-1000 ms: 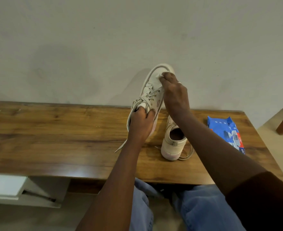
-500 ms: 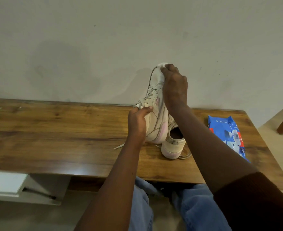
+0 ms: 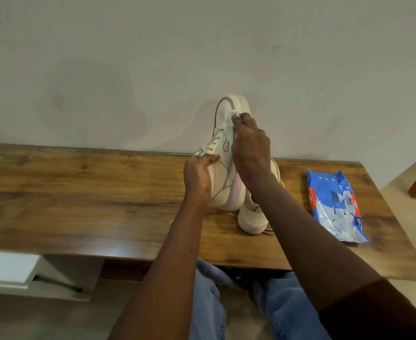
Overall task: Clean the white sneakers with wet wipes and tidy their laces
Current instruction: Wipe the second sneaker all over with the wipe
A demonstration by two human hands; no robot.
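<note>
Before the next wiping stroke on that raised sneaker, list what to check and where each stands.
1. Grip of the left hand on the raised sneaker: fingers curled round its lace end, ok.
2. Pinch on the wet wipe by the right hand, against the toe side: ok.
3. Heel braced on the table: cannot tell.
4. Room around the second sneaker: it lies close under the right forearm, not ok.
5. Tidy laces: loose ends trail on the table, not ok.
6. Spare wipes: the wipes pack lies on the table at right, ok.
</note>
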